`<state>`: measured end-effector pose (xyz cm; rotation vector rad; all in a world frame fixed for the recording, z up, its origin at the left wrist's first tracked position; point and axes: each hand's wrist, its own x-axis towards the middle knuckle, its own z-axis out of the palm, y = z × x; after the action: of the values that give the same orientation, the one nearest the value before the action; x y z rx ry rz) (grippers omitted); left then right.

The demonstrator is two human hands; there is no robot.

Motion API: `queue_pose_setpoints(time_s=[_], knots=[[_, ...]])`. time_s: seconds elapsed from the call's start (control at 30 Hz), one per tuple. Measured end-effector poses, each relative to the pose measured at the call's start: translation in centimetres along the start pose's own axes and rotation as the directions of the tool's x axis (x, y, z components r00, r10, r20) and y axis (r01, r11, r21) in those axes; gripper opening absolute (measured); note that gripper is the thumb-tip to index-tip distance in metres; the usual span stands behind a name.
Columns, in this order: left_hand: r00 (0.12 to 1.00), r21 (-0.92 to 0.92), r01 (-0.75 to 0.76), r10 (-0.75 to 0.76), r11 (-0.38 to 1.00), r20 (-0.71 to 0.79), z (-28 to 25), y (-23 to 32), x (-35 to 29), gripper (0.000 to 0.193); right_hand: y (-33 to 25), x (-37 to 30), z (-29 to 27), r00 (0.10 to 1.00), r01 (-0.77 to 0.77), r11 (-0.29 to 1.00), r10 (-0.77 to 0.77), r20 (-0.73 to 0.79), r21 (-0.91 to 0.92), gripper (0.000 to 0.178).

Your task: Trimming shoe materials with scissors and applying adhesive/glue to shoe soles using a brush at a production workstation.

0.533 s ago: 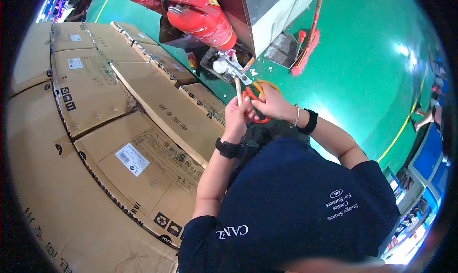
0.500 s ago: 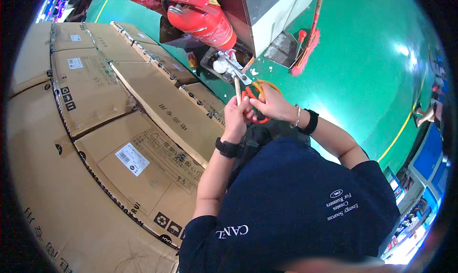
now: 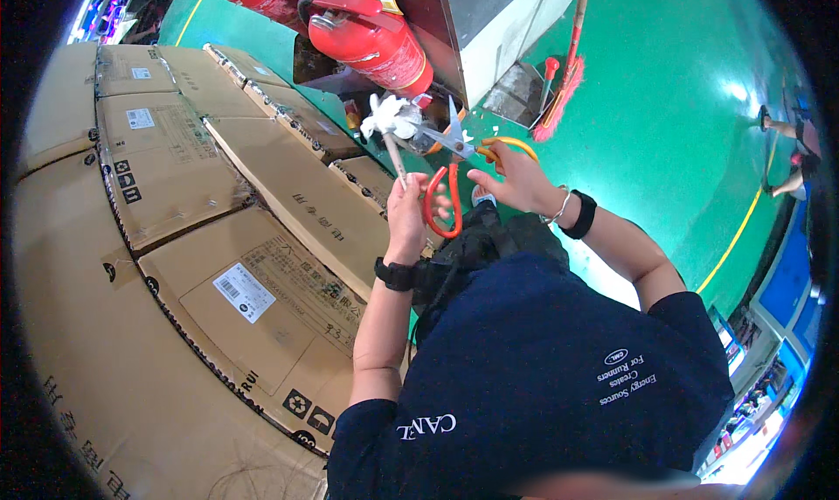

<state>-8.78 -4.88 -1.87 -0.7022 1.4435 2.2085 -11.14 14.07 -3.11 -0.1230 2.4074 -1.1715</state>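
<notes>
My left hand (image 3: pixel 408 216) is closed round a thin, pale stick (image 3: pixel 396 157). A torn tuft of white, cloth-like material (image 3: pixel 389 117) sits on the stick's far end. My right hand (image 3: pixel 527 184) grips the yellow-orange handle loop of a pair of scissors (image 3: pixel 456 143). Their metal blades stand apart, pointing away from me, with one close to the white tuft. The scissors' other loop, red-orange, hangs beside my left fingers; whether they touch it I cannot tell.
Large brown cartons (image 3: pixel 253 299) fill the left side. Beyond my hands, a red fire extinguisher (image 3: pixel 376 50) stands beside a grey and white cabinet (image 3: pixel 507 28). A pink-bristled broom (image 3: pixel 559 107) leans near a dustpan (image 3: pixel 520 93). White scraps lie on the green floor. Another person's legs (image 3: pixel 782 128) show far right.
My hands have moved apart, the left one leftward with the stick. The scissors have been spread wide. The white tuft has moved left and up with the stick's end.
</notes>
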Motion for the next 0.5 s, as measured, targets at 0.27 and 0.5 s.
queue_pose_setpoints(time_s=[0.27,0.5], knots=[[0.989,0.278,-0.125,0.142,0.952,-0.04,-1.5,-3.2,0.5,0.014,2.6,-1.9,1.5,1.0,0.006,0.84,-0.021,0.022,0.542,0.05],[0.972,0.31,-0.218,0.233,0.925,-0.01,-0.9,-3.7,-0.7,0.019,0.5,-3.3,-2.4,0.973,0.149,0.621,-0.232,-0.001,0.769,0.03]])
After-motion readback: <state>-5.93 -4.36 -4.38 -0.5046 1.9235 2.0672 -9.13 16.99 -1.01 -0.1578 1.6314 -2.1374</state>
